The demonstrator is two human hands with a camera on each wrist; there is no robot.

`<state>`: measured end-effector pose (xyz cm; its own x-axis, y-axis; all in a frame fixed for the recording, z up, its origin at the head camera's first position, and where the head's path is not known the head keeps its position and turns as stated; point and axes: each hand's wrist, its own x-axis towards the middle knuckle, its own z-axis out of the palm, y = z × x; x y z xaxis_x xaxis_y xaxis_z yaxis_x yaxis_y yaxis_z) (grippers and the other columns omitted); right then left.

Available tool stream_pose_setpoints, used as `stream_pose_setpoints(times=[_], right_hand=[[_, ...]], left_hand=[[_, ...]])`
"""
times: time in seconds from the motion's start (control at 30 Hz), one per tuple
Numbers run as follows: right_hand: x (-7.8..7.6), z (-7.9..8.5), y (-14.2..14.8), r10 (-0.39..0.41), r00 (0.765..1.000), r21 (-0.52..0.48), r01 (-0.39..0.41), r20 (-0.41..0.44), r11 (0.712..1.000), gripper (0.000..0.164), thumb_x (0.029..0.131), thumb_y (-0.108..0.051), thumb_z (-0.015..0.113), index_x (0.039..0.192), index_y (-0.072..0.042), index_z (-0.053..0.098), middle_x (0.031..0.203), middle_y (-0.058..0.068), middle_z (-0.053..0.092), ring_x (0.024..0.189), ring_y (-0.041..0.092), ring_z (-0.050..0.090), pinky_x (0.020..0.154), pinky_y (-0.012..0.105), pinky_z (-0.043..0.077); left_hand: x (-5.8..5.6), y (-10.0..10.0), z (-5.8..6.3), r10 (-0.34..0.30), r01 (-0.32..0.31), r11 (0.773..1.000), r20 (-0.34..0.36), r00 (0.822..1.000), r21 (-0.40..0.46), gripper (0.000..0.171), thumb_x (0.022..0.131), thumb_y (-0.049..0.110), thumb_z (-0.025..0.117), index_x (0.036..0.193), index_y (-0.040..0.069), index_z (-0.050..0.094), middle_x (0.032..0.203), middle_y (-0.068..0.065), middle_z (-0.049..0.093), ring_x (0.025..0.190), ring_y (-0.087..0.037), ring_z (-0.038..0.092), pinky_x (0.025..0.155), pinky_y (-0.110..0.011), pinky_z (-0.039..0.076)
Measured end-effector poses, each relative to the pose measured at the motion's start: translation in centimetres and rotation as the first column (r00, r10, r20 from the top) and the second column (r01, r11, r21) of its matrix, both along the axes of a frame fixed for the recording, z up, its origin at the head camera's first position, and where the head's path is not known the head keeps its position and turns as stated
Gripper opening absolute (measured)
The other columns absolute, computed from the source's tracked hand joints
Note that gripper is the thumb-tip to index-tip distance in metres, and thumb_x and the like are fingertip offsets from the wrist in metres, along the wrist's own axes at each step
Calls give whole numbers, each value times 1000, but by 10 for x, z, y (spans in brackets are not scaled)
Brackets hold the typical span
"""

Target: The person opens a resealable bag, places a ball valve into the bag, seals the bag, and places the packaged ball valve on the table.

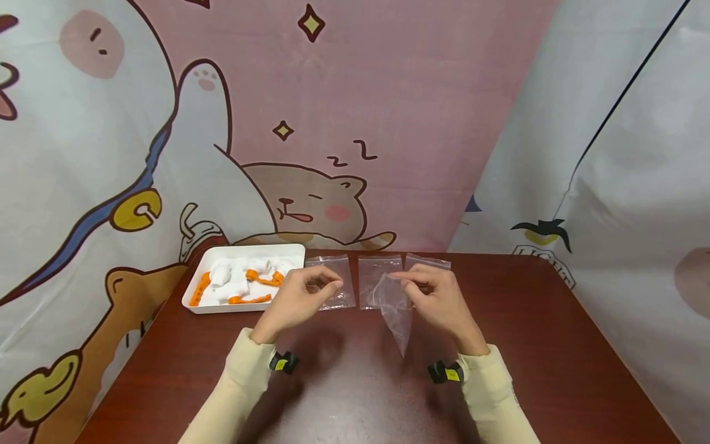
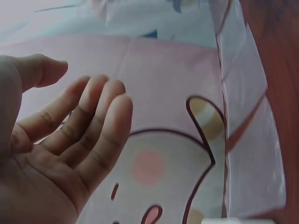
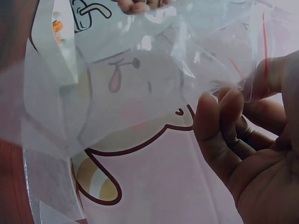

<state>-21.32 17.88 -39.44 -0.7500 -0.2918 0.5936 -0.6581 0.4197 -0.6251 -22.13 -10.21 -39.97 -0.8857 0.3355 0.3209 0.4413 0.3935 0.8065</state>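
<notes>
Between thumb and fingers, my right hand (image 1: 442, 302) pinches a clear zip-lock bag (image 1: 397, 320) near its top edge. The bag hangs down over the table with its lower corner pointing at me. In the right wrist view a red line runs along the edge of the zip-lock bag (image 3: 135, 88) by the fingers. My left hand (image 1: 299, 301) is raised just right of the white tray, its fingers loosely bent; the left wrist view shows the palm of the left hand (image 2: 56, 172) with nothing in it.
A white tray (image 1: 222, 308) at the back left holds orange-and-white pieces (image 1: 257, 277), some white and bulky. Along the table's back edge lie more clear zip-lock bags (image 1: 370, 266), partly behind my hands. A cartoon-printed cloth (image 1: 421, 123) hangs behind the brown table (image 1: 543, 345).
</notes>
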Motion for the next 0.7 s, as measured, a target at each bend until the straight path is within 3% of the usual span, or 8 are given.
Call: stream_pose_setpoints(times=[0.2,0.43,0.7], right_hand=[[0,1,3,-13,999,-6,13,40,1000,28,88,-2,56,102,-20,74,65,-7,53,50,6,49,42,22,40],[-1,2,6,-46,998,17,45,36,999,25,88,-6,59,102,-21,73,65,-7,52,53,6,47,44,22,40],[0,2,7,-59,997,25,58,41,998,24,89,-8,58,103,-22,73,66,-9,52,55,7,47,45,22,40]], left_hand=[[-20,-27,-1,81,-85,994,-56,995,-73,12,89,31,64,97,22,68,90,8,68,73,-15,64,64,-26,53],[-44,-58,-5,154,-157,972,-27,988,-178,22,90,36,62,105,21,65,104,4,68,91,-12,65,76,-29,54],[-69,-85,-10,160,-152,948,8,987,-280,35,89,31,64,119,13,61,122,-5,60,115,-24,55,91,-41,49]])
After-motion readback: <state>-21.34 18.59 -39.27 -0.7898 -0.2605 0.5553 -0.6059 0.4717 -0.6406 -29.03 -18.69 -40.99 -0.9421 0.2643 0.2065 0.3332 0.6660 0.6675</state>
